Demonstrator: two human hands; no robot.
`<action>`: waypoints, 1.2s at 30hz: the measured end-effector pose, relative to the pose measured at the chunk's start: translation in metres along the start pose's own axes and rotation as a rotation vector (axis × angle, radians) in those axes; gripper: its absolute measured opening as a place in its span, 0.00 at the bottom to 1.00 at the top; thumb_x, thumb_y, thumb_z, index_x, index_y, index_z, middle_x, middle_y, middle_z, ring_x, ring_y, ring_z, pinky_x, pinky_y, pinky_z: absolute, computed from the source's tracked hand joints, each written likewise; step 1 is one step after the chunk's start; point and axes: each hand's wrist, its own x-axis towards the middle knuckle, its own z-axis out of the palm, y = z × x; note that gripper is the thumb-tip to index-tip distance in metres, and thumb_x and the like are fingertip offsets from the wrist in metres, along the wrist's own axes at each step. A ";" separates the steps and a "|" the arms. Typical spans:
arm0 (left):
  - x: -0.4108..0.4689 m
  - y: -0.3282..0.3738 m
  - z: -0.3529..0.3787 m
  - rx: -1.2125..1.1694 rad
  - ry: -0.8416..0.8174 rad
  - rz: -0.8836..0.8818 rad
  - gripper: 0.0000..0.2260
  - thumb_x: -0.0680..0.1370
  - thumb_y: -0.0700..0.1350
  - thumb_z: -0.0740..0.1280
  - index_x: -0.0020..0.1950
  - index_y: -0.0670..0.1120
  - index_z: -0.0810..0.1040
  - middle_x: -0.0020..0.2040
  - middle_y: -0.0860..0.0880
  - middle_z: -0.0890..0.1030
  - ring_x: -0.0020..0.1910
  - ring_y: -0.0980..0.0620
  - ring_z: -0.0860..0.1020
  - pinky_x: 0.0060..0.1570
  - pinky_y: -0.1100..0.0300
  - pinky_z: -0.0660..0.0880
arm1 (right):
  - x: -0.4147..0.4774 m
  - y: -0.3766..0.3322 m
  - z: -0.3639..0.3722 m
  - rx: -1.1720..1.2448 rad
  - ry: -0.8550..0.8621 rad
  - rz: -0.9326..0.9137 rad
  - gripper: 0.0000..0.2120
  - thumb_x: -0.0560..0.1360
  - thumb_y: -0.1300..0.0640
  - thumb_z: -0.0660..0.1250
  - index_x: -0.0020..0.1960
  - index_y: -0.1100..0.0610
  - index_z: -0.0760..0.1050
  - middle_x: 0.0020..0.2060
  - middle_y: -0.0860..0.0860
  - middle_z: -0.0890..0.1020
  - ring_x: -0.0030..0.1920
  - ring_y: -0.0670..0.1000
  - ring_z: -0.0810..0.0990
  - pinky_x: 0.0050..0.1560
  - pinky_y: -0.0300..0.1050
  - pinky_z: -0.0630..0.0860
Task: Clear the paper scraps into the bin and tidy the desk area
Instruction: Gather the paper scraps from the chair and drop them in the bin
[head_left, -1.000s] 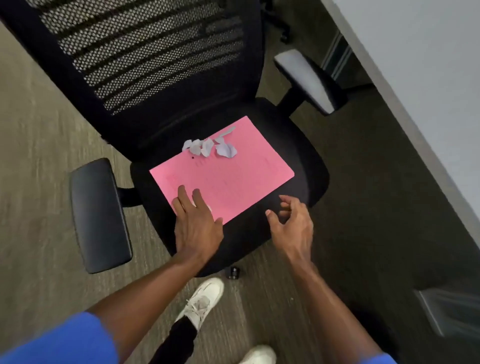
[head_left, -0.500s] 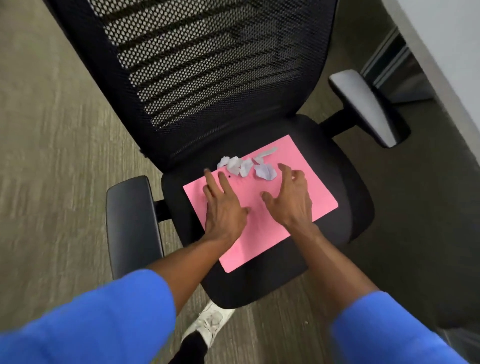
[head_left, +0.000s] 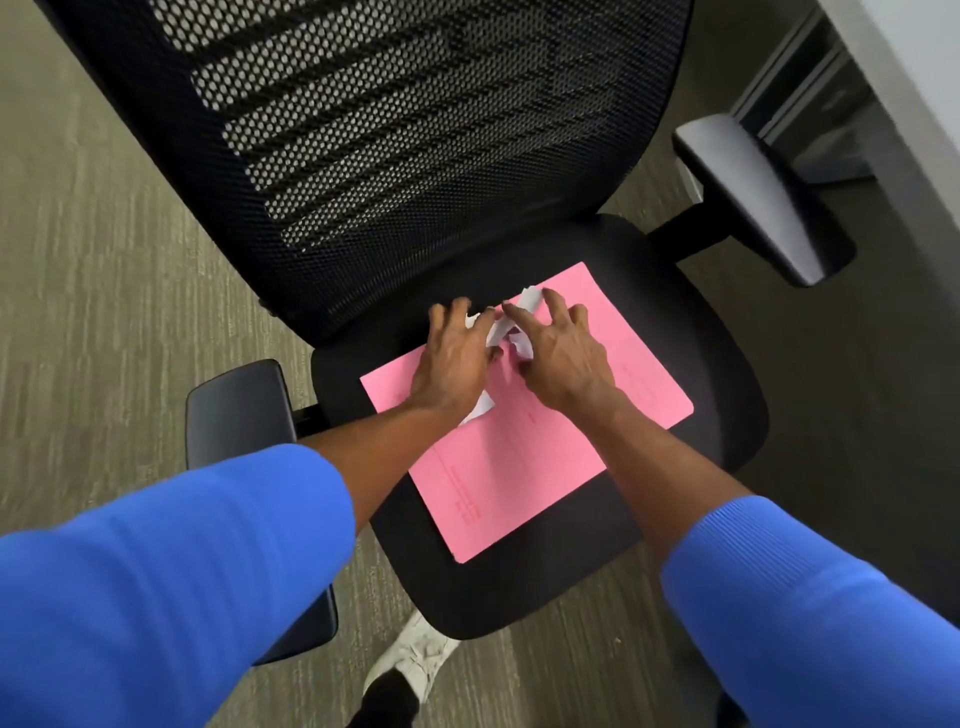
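Observation:
A pink folder (head_left: 519, 467) lies on the black seat (head_left: 519, 587) of an office chair. Several white paper scraps (head_left: 501, 330) sit at the folder's far end, bunched between my two hands. My left hand (head_left: 454, 358) lies flat with its fingers spread against the scraps from the left. From the right, my right hand (head_left: 561, 353) presses in with fingers apart, and one scrap (head_left: 531, 297) pokes up past its fingertips. Another white scrap (head_left: 480, 410) shows under my left wrist. Neither hand is closed around anything. No bin is in view.
The chair's mesh backrest (head_left: 389, 130) rises just behind the scraps. Its armrests stand at the left (head_left: 239, 405) and at the right (head_left: 753, 197). A pale desk edge (head_left: 924, 78) runs along the right. My white shoe (head_left: 415, 660) is on the carpet under the seat.
Both hands have slid from the folder's near edge up to its far end and closed in on the scraps, which are now pushed together between them. The view has moved closer.

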 end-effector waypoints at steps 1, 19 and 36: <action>0.000 -0.001 0.001 -0.016 0.023 0.013 0.21 0.82 0.44 0.71 0.76 0.49 0.76 0.68 0.43 0.75 0.66 0.41 0.72 0.71 0.50 0.73 | -0.001 0.000 0.002 0.000 0.004 -0.006 0.29 0.82 0.48 0.67 0.80 0.41 0.63 0.80 0.57 0.62 0.73 0.63 0.66 0.44 0.52 0.76; -0.022 -0.017 -0.043 -0.287 0.197 -0.231 0.07 0.78 0.38 0.72 0.56 0.42 0.83 0.57 0.44 0.81 0.61 0.43 0.78 0.61 0.59 0.71 | -0.046 0.004 0.017 0.327 0.251 0.225 0.12 0.82 0.63 0.66 0.64 0.62 0.82 0.55 0.56 0.79 0.47 0.54 0.72 0.46 0.46 0.73; -0.098 0.011 -0.007 -0.171 -0.092 -0.085 0.06 0.76 0.35 0.76 0.51 0.43 0.84 0.55 0.48 0.76 0.51 0.50 0.75 0.50 0.59 0.72 | -0.137 0.027 0.044 0.441 0.295 0.332 0.11 0.80 0.63 0.67 0.62 0.59 0.82 0.54 0.52 0.79 0.53 0.56 0.79 0.51 0.53 0.82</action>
